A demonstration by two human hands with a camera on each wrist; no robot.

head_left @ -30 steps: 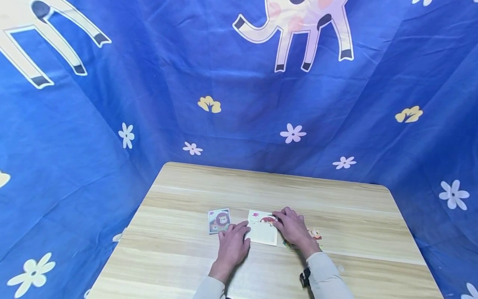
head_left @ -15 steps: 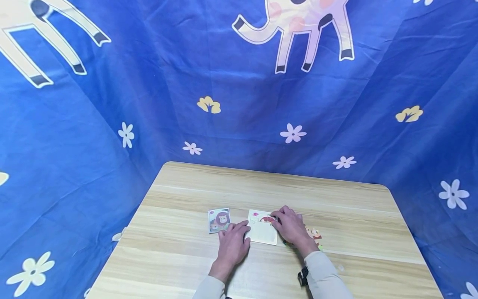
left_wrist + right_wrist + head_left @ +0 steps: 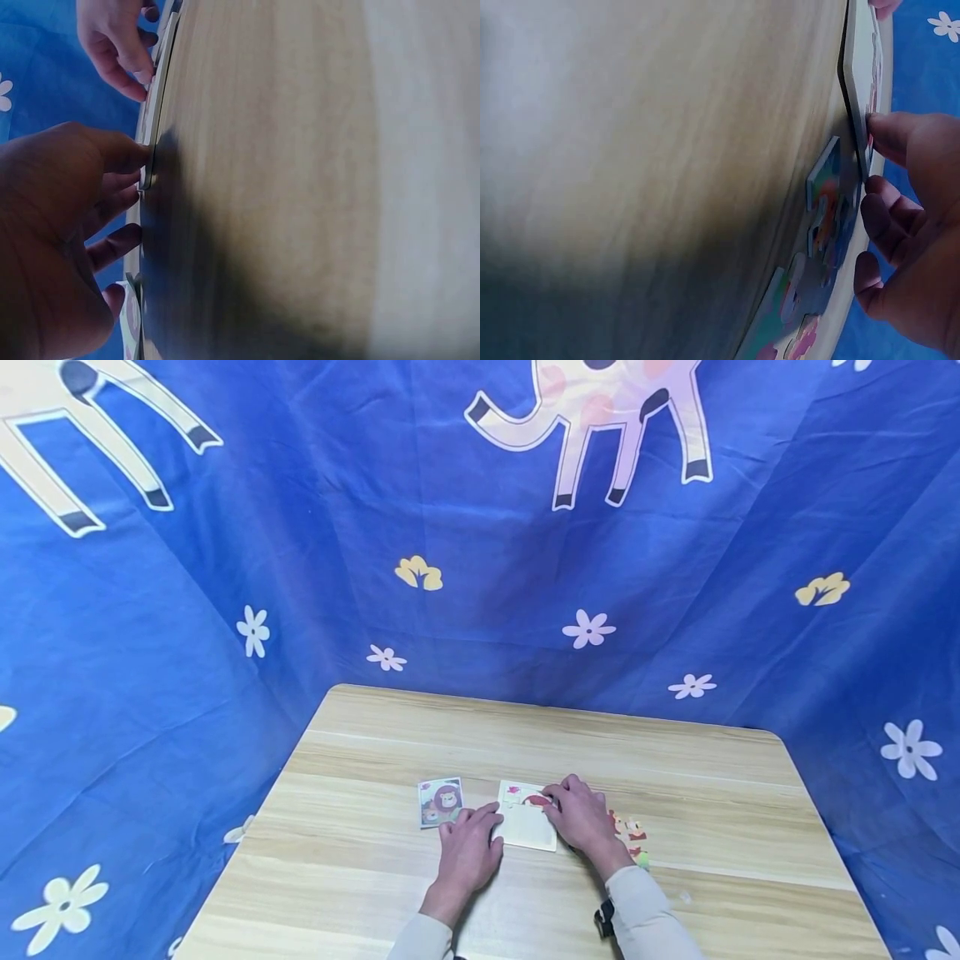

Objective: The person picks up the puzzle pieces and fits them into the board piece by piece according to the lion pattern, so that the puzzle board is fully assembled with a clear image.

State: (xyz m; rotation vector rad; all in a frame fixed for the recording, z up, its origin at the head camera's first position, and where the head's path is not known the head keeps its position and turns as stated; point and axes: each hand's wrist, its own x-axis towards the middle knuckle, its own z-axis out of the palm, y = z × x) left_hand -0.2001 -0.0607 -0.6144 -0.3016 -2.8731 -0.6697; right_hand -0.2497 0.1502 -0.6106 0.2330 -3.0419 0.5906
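A pale square puzzle board [image 3: 527, 828] lies near the middle of the table. Fitted pieces with a pink shape [image 3: 513, 792] fill its far left corner. My left hand [image 3: 467, 853] holds the board by its near left corner, thumb on the near edge and fingers along the left side. At the far right part of the board, my right hand [image 3: 583, 817] has thumb and index finger on either side of a red-patterned puzzle piece [image 3: 535, 800], partly hidden by the fingertips. In the right wrist view the thumb [image 3: 892, 133] presses on the board's top.
A square lion picture [image 3: 441, 802] lies left of the board. Several loose puzzle pieces [image 3: 636, 832] lie right of it, partly behind the right forearm, some overlapping. Blue patterned cloth [image 3: 495, 585] hangs close behind the wooden table [image 3: 420, 722].
My right hand has shifted slightly left over the red-patterned piece, uncovering more loose pieces beside the wrist. The left hand and the board stay in place.
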